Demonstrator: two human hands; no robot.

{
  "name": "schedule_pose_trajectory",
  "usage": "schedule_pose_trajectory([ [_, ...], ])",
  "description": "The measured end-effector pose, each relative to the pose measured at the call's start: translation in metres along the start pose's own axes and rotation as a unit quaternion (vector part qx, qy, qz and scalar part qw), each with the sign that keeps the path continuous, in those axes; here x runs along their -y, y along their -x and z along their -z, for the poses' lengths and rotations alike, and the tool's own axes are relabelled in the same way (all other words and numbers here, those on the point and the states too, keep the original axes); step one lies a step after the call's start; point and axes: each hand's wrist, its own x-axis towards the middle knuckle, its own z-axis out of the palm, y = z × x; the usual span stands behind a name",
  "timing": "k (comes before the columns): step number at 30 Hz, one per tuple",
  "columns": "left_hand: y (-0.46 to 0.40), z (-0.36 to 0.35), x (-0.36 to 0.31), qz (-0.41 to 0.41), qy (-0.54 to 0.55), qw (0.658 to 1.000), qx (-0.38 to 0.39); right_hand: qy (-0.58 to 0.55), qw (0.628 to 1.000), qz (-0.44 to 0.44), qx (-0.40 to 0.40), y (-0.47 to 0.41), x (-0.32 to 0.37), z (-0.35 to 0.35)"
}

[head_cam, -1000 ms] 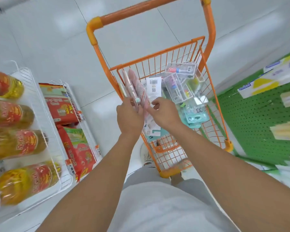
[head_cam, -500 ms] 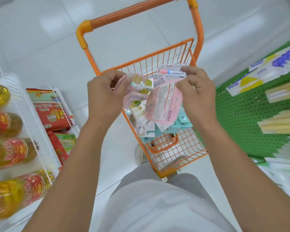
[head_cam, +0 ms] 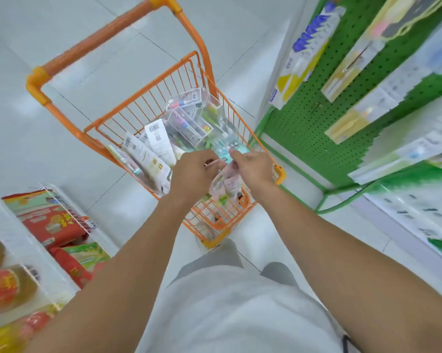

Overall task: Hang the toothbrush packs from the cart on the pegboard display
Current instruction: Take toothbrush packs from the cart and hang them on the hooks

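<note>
Both hands, left (head_cam: 193, 171) and right (head_cam: 253, 169), pinch a light, floppy pink toothbrush pack (head_cam: 225, 186) by its top edge, probably the best hold.

Views: one only, the head camera, so no second view shares any part.
Position: worn on the person's head, above their own torso and forearms.
Direction: forward and steeply down at the floor (head_cam: 92, 42).
Lens: wide-angle; straight edges bow near the frame borders.
Nearness: forearms fill the lower half; the cart (head_cam: 148, 103) sits mid-frame, close.
Sides: pegboard display (head_cam: 301, 123) at right, wire shelves (head_cam: 62, 207) at lower left.
Sharpness: borders blurred.
</note>
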Motion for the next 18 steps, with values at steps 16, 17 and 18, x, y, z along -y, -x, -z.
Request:
schedule_pose_trajectory([
  [16,0.055,-0.031,-0.170,-0.075,0.120,0.989,-0.048,-0.193,0.960,0.204,-0.004,0.074,-0.015,0.244],
  [17,0.056,-0.049,-0.184,-0.082,0.129,0.988,-0.031,-0.216,0.957,0.192,-0.034,0.077,-0.021,0.267],
  [18,0.056,-0.068,-0.198,-0.085,0.137,0.987,-0.015,-0.238,0.954,0.174,-0.055,0.081,-0.027,0.290],
])
